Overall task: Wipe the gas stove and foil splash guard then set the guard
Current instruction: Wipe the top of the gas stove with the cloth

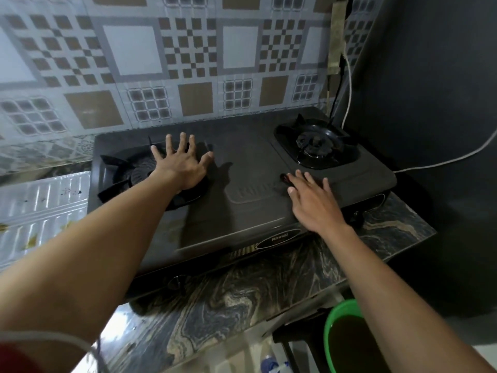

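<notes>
A black two-burner gas stove (242,168) sits on a marbled counter against a tiled wall. My left hand (183,164) hovers flat over the left burner (134,173), fingers spread, holding nothing. My right hand (314,200) is spread over the stove's right front, below the right burner (316,145), also holding nothing. The silver ribbed foil splash guard (40,211) lies flat on the counter to the left of the stove, with some stains on it. No cloth is visible.
The marbled counter (242,292) ends close below the stove's front knobs. A dark wall (430,130) stands on the right with a white cable (349,84) hanging near the right burner. A green basin (338,327) sits below the counter edge at lower right.
</notes>
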The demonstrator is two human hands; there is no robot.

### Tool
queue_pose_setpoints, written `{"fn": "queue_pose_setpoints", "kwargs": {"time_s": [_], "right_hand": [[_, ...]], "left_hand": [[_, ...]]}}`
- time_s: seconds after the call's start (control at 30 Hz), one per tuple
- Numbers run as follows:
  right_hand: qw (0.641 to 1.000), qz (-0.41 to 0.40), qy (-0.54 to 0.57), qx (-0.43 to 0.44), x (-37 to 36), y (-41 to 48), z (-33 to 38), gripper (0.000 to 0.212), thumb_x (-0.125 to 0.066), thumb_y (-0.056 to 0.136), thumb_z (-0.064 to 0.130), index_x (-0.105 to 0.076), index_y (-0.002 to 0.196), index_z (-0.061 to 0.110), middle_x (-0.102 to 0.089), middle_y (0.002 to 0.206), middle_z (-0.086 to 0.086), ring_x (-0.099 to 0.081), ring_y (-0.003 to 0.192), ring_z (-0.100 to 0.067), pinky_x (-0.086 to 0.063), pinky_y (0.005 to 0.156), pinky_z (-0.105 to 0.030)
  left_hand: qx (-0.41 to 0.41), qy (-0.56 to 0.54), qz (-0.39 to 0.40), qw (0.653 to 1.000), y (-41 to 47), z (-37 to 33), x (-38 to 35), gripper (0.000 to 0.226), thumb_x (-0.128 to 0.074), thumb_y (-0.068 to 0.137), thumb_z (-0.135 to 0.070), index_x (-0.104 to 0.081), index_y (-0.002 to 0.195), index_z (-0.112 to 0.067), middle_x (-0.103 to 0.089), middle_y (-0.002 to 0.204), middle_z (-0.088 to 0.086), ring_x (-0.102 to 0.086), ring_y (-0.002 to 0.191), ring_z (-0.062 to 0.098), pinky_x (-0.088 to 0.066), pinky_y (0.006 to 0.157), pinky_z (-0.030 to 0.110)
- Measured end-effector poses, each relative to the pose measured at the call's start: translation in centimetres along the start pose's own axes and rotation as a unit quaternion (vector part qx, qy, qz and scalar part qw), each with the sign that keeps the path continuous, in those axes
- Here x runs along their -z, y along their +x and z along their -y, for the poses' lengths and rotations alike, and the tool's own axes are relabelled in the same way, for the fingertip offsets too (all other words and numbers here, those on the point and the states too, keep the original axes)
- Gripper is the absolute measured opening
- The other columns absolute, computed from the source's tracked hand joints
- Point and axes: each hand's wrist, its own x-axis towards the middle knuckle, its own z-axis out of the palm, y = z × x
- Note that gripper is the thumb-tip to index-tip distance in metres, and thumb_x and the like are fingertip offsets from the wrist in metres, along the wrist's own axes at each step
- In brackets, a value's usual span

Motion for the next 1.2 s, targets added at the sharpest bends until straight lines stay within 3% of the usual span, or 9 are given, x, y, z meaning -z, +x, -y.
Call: {"fn": "queue_pose_setpoints", "kwargs": {"time_s": [0.1, 0.27, 0.57, 1.2], "right_hand": [[1.0, 0.007, -0.009, 0.002, 0.0, 0.5, 0.7, 0.048, -0.027, 0.106, 0.037, -0.033, 0.153, 0.03, -0.025, 0.163, 0.007, -0.005, 0.153, -0.018, 0.002, 0.12, -0.056], [1.0, 0.014, 0.001, 0.012, -0.4, 0.1, 2.3, 0.051, -0.025, 0.106, 0.034, -0.026, 0.156, 0.023, -0.019, 0.165, -0.002, -0.012, 0.152, -0.02, -0.011, 0.123, -0.045], [0.999, -0.001, 0.005, 0.04, -2.7, -2.5, 10.6, 0.051, -0.023, 0.107, 0.035, -0.024, 0.157, 0.023, -0.018, 0.165, 0.0, -0.012, 0.152, -0.017, -0.011, 0.123, -0.039], [0.998, -0.03, 0.018, 0.056, -5.9, -5.9, 19.1, 0.052, -0.023, 0.107, 0.035, -0.021, 0.158, 0.024, -0.019, 0.165, 0.001, -0.011, 0.152, -0.014, -0.008, 0.124, -0.036]], "left_hand": [[-0.036, 0.008, -0.044, 0.998, -2.0, 1.6, -0.1, 0.079, -0.01, 0.098, -0.067, 0.001, 0.16, -0.019, 0.006, 0.168, 0.004, 0.012, 0.152, 0.032, 0.007, 0.119, 0.063], [-0.094, 0.006, -0.075, 0.993, -5.4, 4.5, 0.2, 0.077, -0.015, 0.098, -0.066, -0.005, 0.16, -0.021, 0.0, 0.168, 0.003, 0.008, 0.154, 0.028, 0.005, 0.118, 0.064], [-0.065, 0.033, -0.03, 0.997, -7.8, 10.6, 0.3, 0.096, -0.003, 0.081, -0.083, 0.003, 0.159, -0.028, 0.007, 0.167, 0.001, 0.012, 0.153, 0.03, 0.008, 0.117, 0.066], [-0.123, 0.048, -0.015, 0.991, -7.9, 13.3, -0.3, 0.09, -0.006, 0.078, -0.089, 0.002, 0.156, -0.045, 0.003, 0.168, 0.002, -0.005, 0.151, 0.043, -0.007, 0.117, 0.068]]}}
